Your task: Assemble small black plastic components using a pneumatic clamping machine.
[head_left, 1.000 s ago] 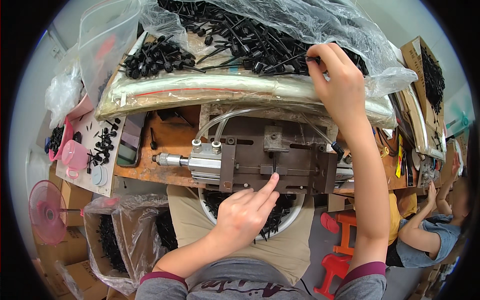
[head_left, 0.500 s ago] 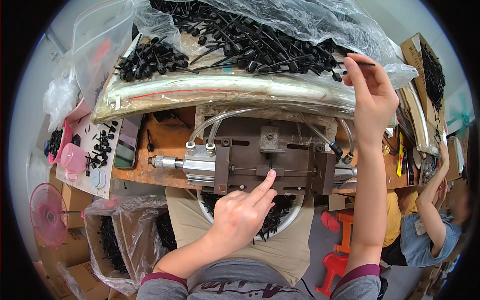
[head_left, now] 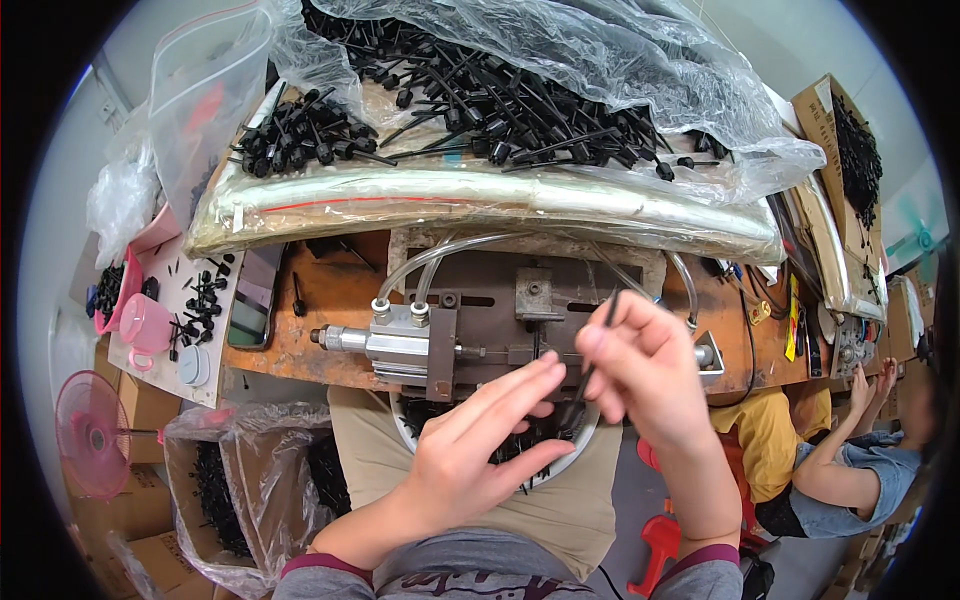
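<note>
My right hand (head_left: 650,365) pinches a thin black stem with a thicker knob at its lower end (head_left: 572,412), held tilted over the front edge of a dark metal clamping fixture (head_left: 480,375). Beside it, my left hand (head_left: 470,435) has its fingers stretched out and its thumb apart, with nothing in it. Its fingertips lie close to the small block at the fixture's middle; whether they touch is unclear. A silver air cylinder (head_left: 400,350) with clear hoses forms the fixture's left end. On my lap, partly hidden by my hands, rests a white basin (head_left: 407,430) of black parts.
A large heap of black stemmed parts (head_left: 500,110) lies beyond the fixture, behind a plastic-wrapped padded edge (head_left: 480,205). At left are a phone (head_left: 254,300), a pink cup (head_left: 146,320) and a pink fan (head_left: 93,435). Another person (head_left: 850,470) sits at right.
My right hand has come from the heap's right end down to the fixture, bringing a black stemmed part. My left hand has changed from a pointing finger on the block to stretched fingers.
</note>
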Tool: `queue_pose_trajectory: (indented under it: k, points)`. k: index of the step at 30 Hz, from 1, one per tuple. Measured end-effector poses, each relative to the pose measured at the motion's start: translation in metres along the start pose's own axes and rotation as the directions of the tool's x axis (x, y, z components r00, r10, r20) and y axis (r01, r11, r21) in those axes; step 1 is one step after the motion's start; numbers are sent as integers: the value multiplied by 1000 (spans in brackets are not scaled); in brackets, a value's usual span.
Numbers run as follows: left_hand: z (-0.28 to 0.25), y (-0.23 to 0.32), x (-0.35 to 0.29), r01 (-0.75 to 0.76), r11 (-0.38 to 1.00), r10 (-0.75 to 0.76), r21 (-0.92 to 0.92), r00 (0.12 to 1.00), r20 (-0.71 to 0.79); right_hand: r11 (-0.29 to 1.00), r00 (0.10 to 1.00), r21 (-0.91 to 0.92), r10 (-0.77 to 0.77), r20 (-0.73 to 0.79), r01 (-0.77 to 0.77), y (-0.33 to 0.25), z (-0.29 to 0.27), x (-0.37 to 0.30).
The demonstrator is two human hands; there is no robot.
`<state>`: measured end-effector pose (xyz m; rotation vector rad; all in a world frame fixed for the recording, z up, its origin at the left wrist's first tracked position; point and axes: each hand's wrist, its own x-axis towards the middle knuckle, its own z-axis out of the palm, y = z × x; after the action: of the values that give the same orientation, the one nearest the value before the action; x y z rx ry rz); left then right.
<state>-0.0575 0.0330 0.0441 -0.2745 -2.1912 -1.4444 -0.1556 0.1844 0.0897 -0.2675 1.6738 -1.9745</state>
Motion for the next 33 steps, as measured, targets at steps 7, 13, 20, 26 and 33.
queue_pose_trajectory:
  k: [7, 13, 20, 26, 33]
  points:
    - [-17, -1, -5, -162, 978, 160, 133, 987, 24, 874, 926, -372, -368, -83, 314, -10, 12, 22]
    - [-2, -13, -20, -155, 912, 113, 379, 985, 129, -96, 406, -895, -866, 290, 435, -41, 3, 80]
    - [17, -30, -25, -251, 808, 176, 534, 966, 188, -171, 587, -979, -783, 206, 115, -49, 6, 128]
    - [15, -33, -16, -232, 819, 145, 525, 969, 202, -205, 719, -978, -684, 124, -27, -58, 5, 129]
    - [16, -34, -17, -219, 823, 123, 524, 969, 213, -365, 621, -930, -722, 305, 32, -57, -24, 120]
